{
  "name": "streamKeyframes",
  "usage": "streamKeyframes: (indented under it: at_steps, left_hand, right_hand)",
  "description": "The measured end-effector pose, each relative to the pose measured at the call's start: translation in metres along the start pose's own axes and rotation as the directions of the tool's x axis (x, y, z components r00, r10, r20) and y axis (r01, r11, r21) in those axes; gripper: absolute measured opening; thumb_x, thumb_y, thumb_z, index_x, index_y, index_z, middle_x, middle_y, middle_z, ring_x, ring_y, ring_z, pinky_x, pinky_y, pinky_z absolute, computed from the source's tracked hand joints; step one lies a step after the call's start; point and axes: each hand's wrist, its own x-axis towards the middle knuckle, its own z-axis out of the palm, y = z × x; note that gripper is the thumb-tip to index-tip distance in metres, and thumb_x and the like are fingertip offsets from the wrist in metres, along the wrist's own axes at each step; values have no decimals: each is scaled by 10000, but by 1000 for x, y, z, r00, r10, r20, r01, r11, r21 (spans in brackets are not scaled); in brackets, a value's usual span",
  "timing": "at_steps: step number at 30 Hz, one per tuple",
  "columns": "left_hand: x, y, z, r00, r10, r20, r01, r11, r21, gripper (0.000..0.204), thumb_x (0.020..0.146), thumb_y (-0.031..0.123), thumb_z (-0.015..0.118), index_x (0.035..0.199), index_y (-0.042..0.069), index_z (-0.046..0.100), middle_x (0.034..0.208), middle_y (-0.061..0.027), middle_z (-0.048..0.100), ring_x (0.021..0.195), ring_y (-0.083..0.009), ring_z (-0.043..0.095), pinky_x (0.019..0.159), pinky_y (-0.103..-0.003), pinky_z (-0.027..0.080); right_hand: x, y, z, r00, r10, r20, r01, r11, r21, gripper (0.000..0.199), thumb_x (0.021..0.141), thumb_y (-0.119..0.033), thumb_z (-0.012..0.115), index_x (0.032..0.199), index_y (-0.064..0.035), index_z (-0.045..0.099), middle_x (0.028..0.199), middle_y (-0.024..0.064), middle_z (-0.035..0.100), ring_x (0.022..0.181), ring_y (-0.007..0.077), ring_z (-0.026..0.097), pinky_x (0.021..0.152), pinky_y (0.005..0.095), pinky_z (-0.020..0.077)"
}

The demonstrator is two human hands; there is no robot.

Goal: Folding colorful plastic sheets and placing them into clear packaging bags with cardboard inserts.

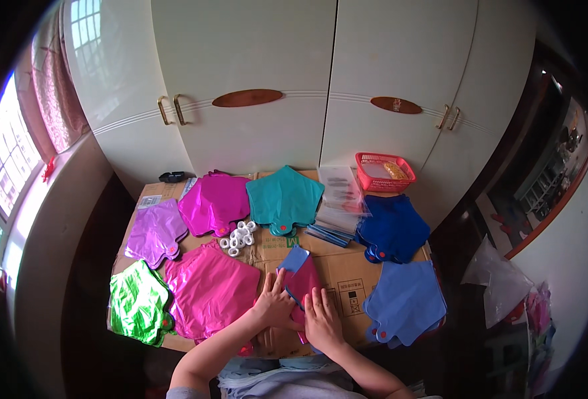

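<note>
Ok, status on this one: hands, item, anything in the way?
Left hand and right hand flat on folded foil balloon. Pink balloon pile beside it. Nothing blocking.

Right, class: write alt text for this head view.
Both hands, left hand and right hand, press a folded pink and blue foil balloon onto a cardboard-covered table. Stacks of flat foil balloons in several colours surround it.
</note>
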Motion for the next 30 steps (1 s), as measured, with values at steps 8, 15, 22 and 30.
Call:
streamKeyframes:
  at_steps: [8, 15, 22, 30]
  left_hand:
    - [3, -13, 10, 999, 40, 36, -36, 993, -110, 801, 708, 688, 549, 1120, 6, 625, 1357, -237, 421, 1367, -510, 99, 1024, -707, 148]
    - [15, -33, -3, 951, -237, -197, 88, 821, -564, 414, 727, 373, 684, 948, 25, 651, 1274, -227, 501, 1244, -397, 403, 946, -523, 388]
    - [33, -42, -4, 922, -386, 22, 291, 657, -695, 257, 736, 272, 672, 847, 40, 679, 746, -131, 669, 710, -289, 653, 678, -385, 520]
    - [45, -54, 4, 937, -344, 60, 300, 708, -639, 270, 689, 296, 666, 843, 75, 678, 793, -114, 683, 774, -289, 666, 712, -391, 526]
  right_hand:
    - [1, -4, -3, 1000, 23, -1, -23, 999, -39, 488, 830, -140, 503, 1267, 74, 473, 1355, 243, 432, 1303, 398, 358, 1062, 485, 318]
    - [0, -2, 0, 999, 33, -5, -33, 999, -30, 482, 818, -159, 526, 1248, 56, 484, 1329, 252, 446, 1285, 413, 374, 1036, 506, 335]
    - [0, -3, 0, 999, 31, -20, -32, 999, -31, 470, 823, -161, 525, 1238, 59, 492, 1301, 257, 467, 1277, 412, 384, 1040, 504, 333]
    - [-1, 1, 2, 1000, -8, -18, 8, 1000, -17, 473, 796, -121, 539, 1241, 35, 498, 1294, 253, 468, 1263, 417, 395, 1042, 501, 337]
